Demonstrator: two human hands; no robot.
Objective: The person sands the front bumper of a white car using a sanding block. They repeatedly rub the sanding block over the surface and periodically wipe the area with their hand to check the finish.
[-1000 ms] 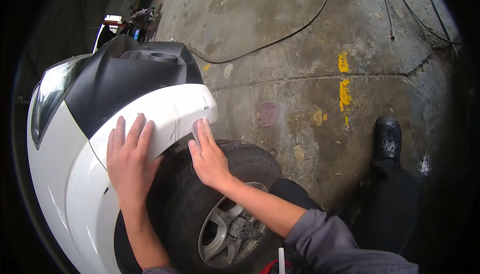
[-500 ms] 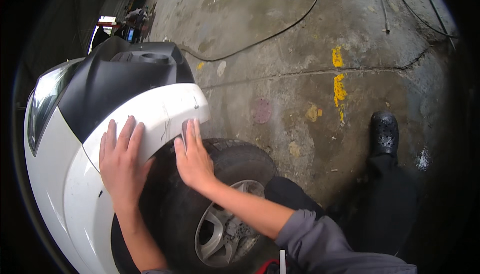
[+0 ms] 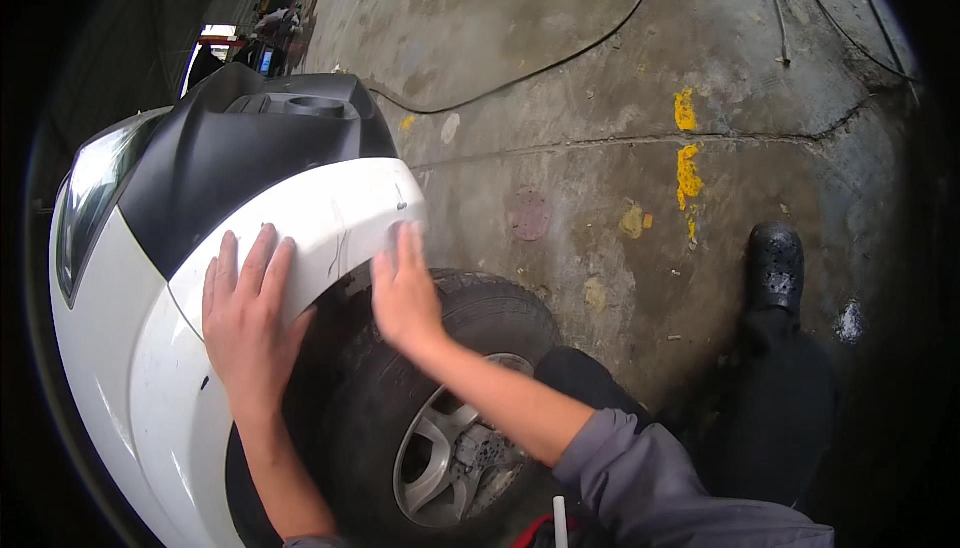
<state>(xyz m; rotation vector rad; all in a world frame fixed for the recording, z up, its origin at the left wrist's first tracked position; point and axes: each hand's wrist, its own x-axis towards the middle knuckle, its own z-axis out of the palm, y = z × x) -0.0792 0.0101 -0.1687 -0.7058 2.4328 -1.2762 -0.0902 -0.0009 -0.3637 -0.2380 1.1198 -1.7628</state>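
The white car panel curves between the black trim and the tyre, its right end overhanging the floor. The left hand lies flat on it near the wheel-arch edge, fingers a little apart and gripping nothing. The right hand is at the panel's lower right corner, fingers extended; blur hides their tips, so I cannot tell whether it holds anything. Between the 2 hands, thin dark scratches run toward the arch edge. A small dark mark sits near the panel's right edge, just above the right fingertips.
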